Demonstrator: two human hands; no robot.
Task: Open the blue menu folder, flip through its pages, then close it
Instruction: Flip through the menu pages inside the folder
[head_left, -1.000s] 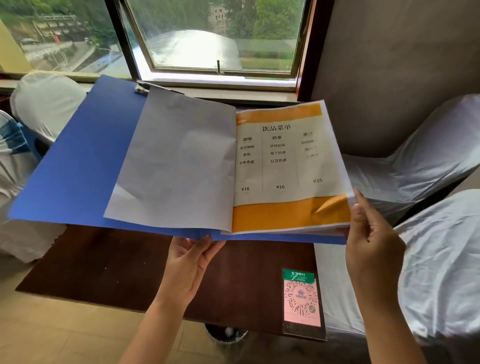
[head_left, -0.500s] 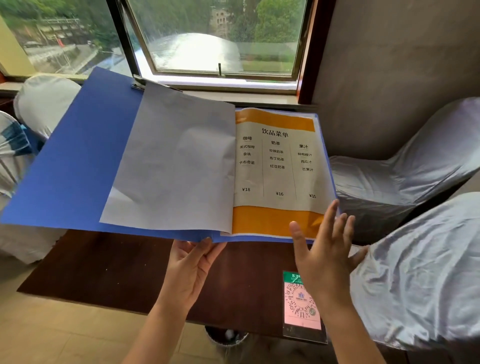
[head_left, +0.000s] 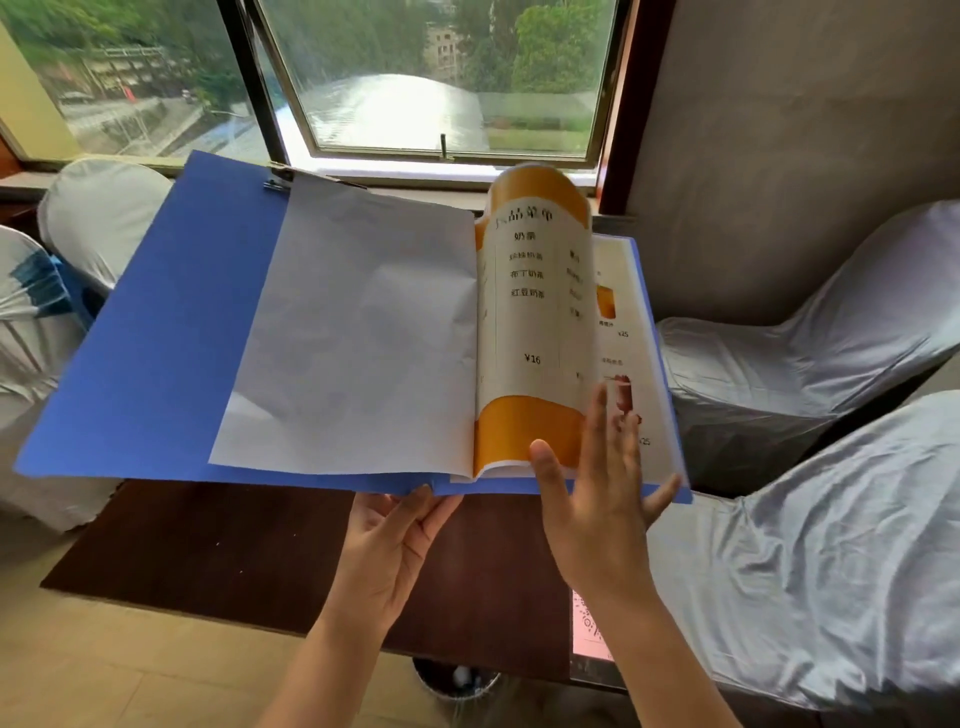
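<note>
The blue menu folder (head_left: 156, 332) lies spread wide above a dark table, its cover hanging out to the left. A blank grey-white page (head_left: 363, 338) rests flat on the left half. An orange and white drinks page (head_left: 535, 312) stands curled upright, mid-turn, and uncovers another menu page (head_left: 631, 338) beneath it. My left hand (head_left: 395, 540) props the folder from below at its spine, palm up. My right hand (head_left: 592, 493), fingers spread, presses against the lower edge of the curling page.
A dark brown table (head_left: 218, 556) sits under the folder, with a pink QR sign (head_left: 589, 629) on its near right corner. Cloth-covered chairs stand on the left (head_left: 98, 218) and on the right (head_left: 831, 519). A window (head_left: 441, 83) is straight ahead. A bin (head_left: 457, 680) stands under the table.
My right hand came in from the folder's right edge and pushed the drinks page up; that page now curls toward the left, baring the page below. The left hand stayed under the spine.
</note>
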